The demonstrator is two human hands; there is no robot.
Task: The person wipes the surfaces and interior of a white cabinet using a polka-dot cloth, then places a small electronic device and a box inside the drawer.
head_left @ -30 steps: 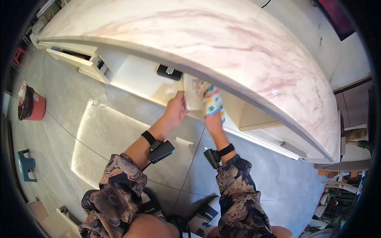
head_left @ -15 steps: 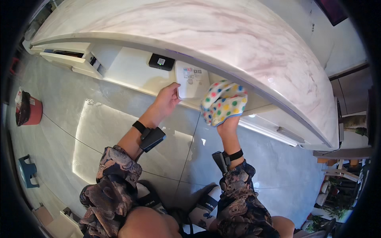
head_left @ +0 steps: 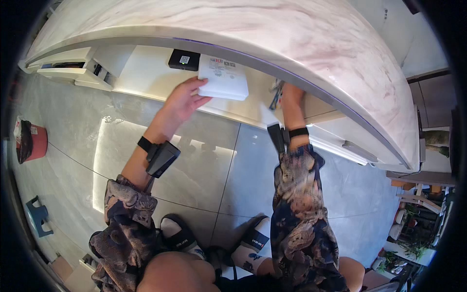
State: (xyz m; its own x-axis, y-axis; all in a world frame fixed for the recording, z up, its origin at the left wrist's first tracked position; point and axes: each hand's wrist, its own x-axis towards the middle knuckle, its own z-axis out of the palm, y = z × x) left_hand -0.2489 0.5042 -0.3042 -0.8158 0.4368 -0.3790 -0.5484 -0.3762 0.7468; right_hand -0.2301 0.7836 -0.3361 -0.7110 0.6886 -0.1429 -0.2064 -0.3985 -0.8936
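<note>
My left hand (head_left: 187, 100) grips the near left corner of a flat white box (head_left: 224, 80) with printed labels, thumb on top and fingers beneath. The box is held on the shelf (head_left: 146, 80) under the marble counter, beside a small black box (head_left: 185, 59). My right hand (head_left: 292, 92) reaches into the shelf space under the counter edge. Part of the polka-dot cloth (head_left: 277, 95) shows beside that hand, blurred; the counter hides the fingers and the rest of the cloth.
The curved marble countertop (head_left: 233, 27) overhangs the shelf. An open drawer (head_left: 80, 73) sticks out at the left, and a closed drawer front (head_left: 340, 141) lies to the right. On the tiled floor stand a red bin (head_left: 34, 141) and a blue-green stool (head_left: 38, 216).
My right hand has gone deeper under the counter with the cloth, which was in full view before. My left hand keeps hold of the white box, which now sits tilted differently.
</note>
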